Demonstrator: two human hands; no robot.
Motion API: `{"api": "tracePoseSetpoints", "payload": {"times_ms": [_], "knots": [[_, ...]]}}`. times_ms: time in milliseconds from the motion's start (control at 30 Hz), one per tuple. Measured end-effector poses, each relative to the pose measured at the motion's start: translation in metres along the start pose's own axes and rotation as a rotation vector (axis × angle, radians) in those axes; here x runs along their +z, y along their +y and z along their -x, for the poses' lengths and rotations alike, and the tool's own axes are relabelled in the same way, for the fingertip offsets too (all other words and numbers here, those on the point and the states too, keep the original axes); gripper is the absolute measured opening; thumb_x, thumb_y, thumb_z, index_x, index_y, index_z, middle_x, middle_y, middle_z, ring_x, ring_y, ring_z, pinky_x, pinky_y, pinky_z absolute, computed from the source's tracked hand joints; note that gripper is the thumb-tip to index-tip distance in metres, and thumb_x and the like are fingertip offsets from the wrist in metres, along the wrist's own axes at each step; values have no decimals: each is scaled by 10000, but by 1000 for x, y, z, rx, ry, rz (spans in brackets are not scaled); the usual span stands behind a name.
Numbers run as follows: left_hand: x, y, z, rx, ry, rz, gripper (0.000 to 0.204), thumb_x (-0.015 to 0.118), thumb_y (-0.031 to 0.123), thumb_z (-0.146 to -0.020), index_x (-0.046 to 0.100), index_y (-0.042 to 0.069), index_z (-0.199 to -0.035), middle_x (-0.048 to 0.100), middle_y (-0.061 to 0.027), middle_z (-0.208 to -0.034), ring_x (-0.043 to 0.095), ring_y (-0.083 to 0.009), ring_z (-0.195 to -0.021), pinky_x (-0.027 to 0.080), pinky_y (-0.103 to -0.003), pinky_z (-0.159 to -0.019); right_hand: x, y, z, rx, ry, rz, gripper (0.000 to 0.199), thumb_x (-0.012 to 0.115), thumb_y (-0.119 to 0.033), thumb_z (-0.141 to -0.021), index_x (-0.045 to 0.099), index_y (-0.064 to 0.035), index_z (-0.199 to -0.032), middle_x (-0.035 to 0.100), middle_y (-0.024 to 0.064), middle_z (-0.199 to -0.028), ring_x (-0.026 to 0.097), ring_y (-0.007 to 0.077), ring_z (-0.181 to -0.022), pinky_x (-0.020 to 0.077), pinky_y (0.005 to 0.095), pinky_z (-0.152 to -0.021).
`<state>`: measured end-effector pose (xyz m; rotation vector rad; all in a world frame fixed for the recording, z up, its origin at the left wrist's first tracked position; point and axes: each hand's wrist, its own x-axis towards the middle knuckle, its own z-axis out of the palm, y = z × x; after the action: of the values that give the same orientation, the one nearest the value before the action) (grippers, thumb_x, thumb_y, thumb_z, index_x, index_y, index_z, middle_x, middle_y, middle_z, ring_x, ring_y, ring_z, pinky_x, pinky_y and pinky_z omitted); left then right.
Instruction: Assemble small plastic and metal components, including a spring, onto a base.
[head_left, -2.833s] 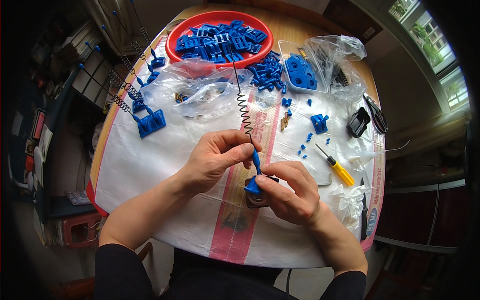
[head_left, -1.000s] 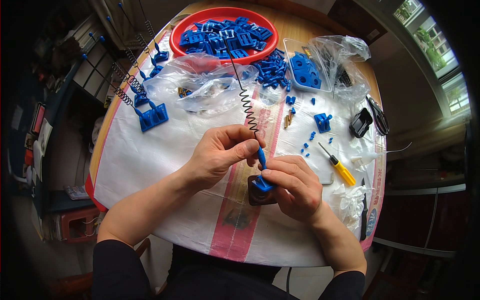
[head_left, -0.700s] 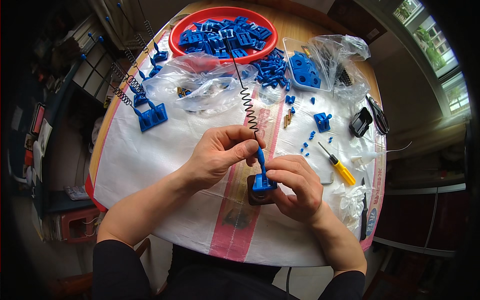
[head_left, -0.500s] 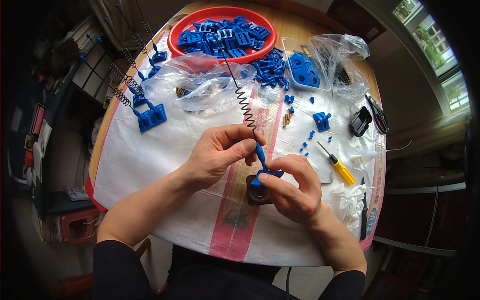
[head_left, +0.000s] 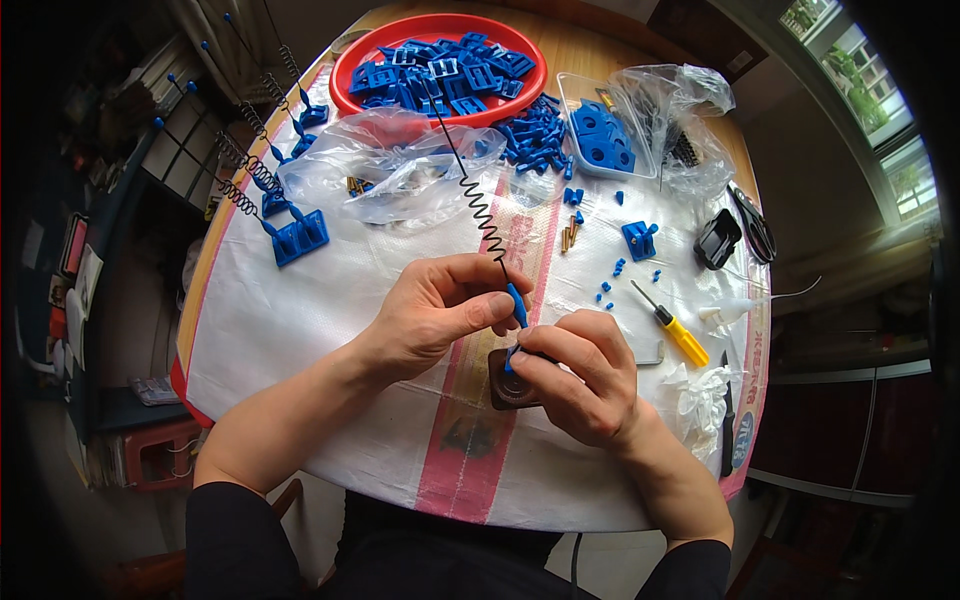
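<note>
My left hand (head_left: pixel 425 318) is closed around the blue sleeve (head_left: pixel 517 303) at the lower end of a thin black coiled antenna (head_left: pixel 483 218). The antenna's rod leans up and away towards the red basin. Just below, my right hand (head_left: pixel 590 385) pinches a blue base piece (head_left: pixel 510 362), which its fingers mostly hide. That piece sits over a dark brown square block (head_left: pixel 508 394) with a round recess, near the table's front. Whether sleeve and base are joined cannot be made out.
Finished-looking antennas on blue bases (head_left: pixel 300 237) stand at the left. A red basin (head_left: pixel 345 105) of blue parts, loose blue sleeves (head_left: pixel 535 135) and a clear tub (head_left: pixel 640 168) lie at the back. To the right are a yellow screwdriver (head_left: pixel 685 340), a black holder (head_left: pixel 717 240) and crumpled white material (head_left: pixel 702 405).
My right fingers have closed further over the blue base piece, which is now more hidden. The left hand keeps its hold on the sleeve. The whole view has shifted slightly.
</note>
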<state>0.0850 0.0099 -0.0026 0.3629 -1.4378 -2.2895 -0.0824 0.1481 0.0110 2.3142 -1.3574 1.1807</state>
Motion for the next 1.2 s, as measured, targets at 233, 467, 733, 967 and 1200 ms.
{"api": "tracePoseSetpoints", "payload": {"times_ms": [233,467,733,967,1200], "knots": [[7,1,2,-54,-6,17,241,642,44,-918,634,-31,-1147,673,-95,-1022,641,-161,-902,521,-310,-859,-1,-1,-1,-49,-11,59,355,723,-116,-652,699,-70,-1004,635,52,-1095,591,207,-937,507,354,-760],[3,-1,2,-72,-71,21,241,598,103,-959,631,-43,-1148,671,-86,-1027,626,-142,-947,490,-298,-902,-2,-4,-2,-77,-15,107,368,714,-98,-661,703,-66,-1028,625,46,-1097,586,201,-932,505,345,-755],[2,-1,2,-24,-60,33,336,601,181,-977,598,-56,-1215,677,-91,-1037,632,-149,-989,489,-299,-918,2,-2,-1,-47,76,-7,465,739,-26,-687,647,-48,-1142,594,142,-1175,604,282,-965,549,363,-759],[0,-2,0,-8,-78,41,352,575,153,-987,565,-53,-1272,683,-101,-1054,642,-149,-1005,499,-299,-929,8,3,4,14,143,-56,470,763,-26,-703,601,-39,-1144,615,151,-1108,646,296,-892,560,378,-725],[5,-1,2,-38,-42,25,350,591,121,-973,562,-39,-1283,685,-93,-1048,647,-149,-990,523,-307,-897,2,2,1,-38,86,-32,413,756,-57,-667,656,-33,-1067,610,108,-1034,628,249,-827,531,345,-670]]}}
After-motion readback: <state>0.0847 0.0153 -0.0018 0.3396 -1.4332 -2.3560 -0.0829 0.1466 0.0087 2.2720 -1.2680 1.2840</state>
